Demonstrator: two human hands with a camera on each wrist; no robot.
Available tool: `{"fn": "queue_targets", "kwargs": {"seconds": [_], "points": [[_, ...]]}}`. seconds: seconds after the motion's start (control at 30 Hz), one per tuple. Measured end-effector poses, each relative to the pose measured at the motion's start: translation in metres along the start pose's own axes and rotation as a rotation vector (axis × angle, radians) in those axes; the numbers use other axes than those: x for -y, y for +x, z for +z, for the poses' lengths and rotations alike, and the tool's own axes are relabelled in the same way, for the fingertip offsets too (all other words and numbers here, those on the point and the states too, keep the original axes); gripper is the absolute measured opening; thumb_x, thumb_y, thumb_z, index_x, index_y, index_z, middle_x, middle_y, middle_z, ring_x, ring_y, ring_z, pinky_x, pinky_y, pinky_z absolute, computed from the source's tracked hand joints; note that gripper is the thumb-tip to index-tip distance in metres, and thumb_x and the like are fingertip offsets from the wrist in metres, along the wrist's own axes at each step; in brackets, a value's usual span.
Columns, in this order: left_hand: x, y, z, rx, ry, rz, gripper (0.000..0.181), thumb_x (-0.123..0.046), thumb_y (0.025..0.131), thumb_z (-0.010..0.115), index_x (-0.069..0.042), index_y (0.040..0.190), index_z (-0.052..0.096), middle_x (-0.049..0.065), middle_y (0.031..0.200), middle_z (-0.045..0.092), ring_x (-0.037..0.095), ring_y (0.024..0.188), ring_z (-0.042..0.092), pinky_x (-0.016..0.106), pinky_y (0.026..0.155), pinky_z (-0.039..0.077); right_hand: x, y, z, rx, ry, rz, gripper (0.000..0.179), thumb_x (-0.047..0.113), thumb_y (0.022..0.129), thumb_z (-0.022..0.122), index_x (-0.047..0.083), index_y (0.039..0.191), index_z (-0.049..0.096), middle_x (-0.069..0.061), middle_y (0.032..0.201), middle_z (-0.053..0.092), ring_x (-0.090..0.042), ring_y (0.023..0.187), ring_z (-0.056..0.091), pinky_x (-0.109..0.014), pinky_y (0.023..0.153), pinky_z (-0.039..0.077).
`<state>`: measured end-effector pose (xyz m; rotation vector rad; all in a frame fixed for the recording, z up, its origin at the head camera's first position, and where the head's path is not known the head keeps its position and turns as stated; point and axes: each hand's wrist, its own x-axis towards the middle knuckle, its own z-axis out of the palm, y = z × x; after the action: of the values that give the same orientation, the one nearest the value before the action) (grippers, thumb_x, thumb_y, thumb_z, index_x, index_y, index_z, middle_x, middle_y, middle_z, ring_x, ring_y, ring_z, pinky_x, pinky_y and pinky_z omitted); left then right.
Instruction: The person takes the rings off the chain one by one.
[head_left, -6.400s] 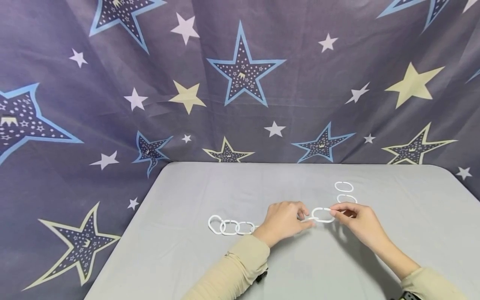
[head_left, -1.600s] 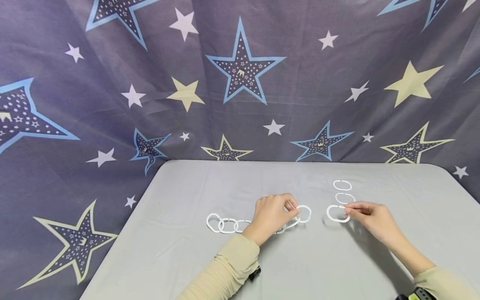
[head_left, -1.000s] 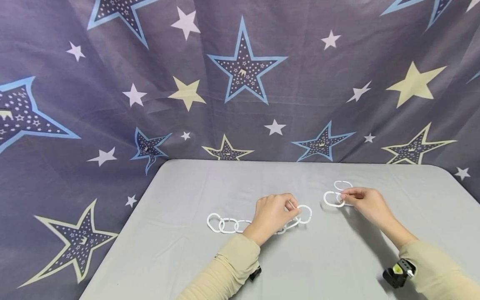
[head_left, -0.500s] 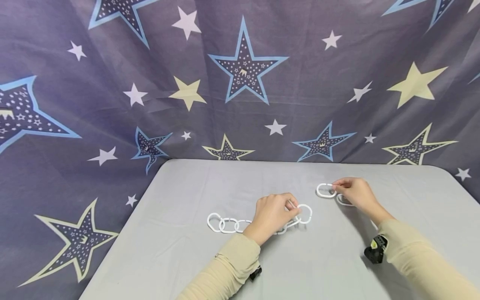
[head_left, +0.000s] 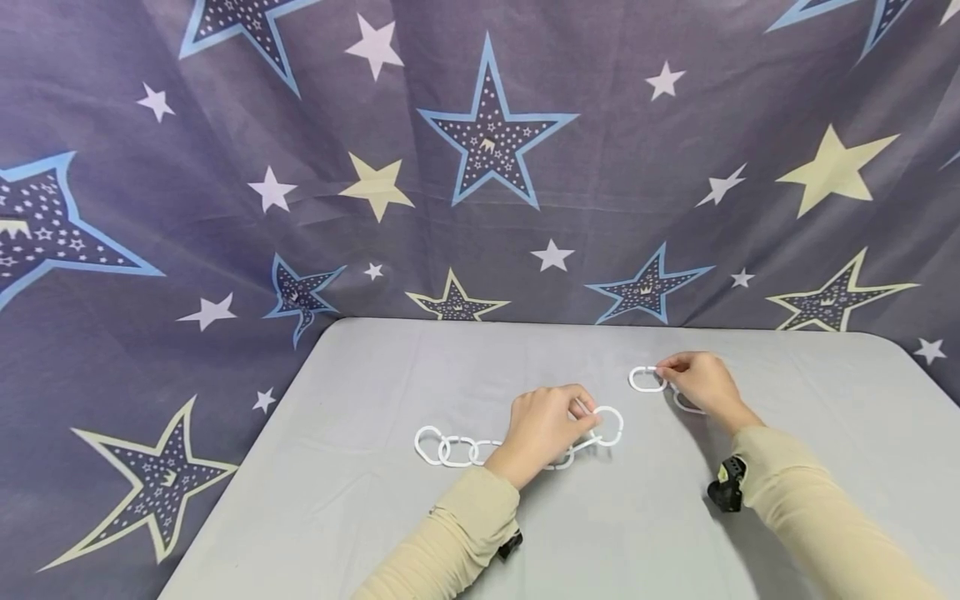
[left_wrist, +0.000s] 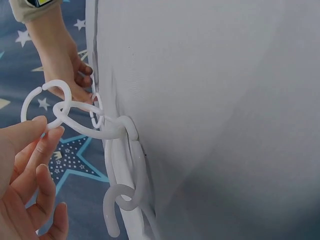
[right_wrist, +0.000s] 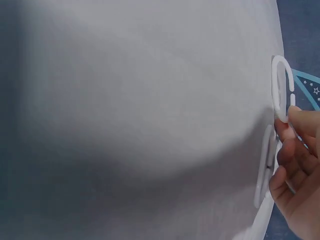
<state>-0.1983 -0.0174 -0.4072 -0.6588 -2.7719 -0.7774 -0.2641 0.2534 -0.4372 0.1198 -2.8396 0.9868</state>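
Several white oval plastic links form a chain lying on the table to the left, its middle partly hidden behind my left hand. Thumb and finger of that hand pinch the chain's right end link, raised above the table. In the left wrist view this end link hooks through its neighbour. Farther back on the right, my right hand pinches a separate white link; in the right wrist view, a small gap shows in this link. Close by lies another loose link, partly covered by that hand.
A pale grey cloth covers the table, whose far edge meets a purple curtain with stars. Dark cameras sit at the wrists, below beige sleeves.
My right hand has carried its link away from the left hand, back and slightly left on the table, past the loose links. The left hand still holds the chain's end link, nearly unmoved lately.
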Motion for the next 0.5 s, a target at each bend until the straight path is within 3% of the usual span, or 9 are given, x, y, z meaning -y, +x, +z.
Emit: {"fn": "queue_targets", "kwargs": {"seconds": [0.37, 0.5], "points": [[0.0015, 0.0013, 0.0000, 0.007, 0.008, -0.007, 0.009, -0.039, 0.086, 0.075, -0.033, 0.092, 0.073, -0.028, 0.079, 0.068, -0.002, 0.072, 0.060, 0.020, 0.065, 0.041, -0.0010, -0.0005, -0.0021, 0.015, -0.024, 0.042, 0.022, 0.019, 0.094, 0.065, 0.001, 0.100, 0.075, -0.015, 0.094, 0.073, -0.028, 0.083, 0.063, -0.043, 0.074, 0.046], [0.0034, 0.0019, -0.0003, 0.009, 0.003, -0.013, 0.009, -0.039, 0.086, 0.075, -0.033, 0.093, 0.073, -0.028, 0.079, 0.068, -0.002, 0.072, 0.061, 0.020, 0.066, 0.042, -0.0008, -0.0036, -0.0048, -0.012, -0.020, 0.045, 0.022, 0.019, 0.094, 0.065, 0.001, 0.101, 0.075, -0.015, 0.096, 0.073, -0.026, 0.079, 0.062, -0.041, 0.072, 0.045]]}}
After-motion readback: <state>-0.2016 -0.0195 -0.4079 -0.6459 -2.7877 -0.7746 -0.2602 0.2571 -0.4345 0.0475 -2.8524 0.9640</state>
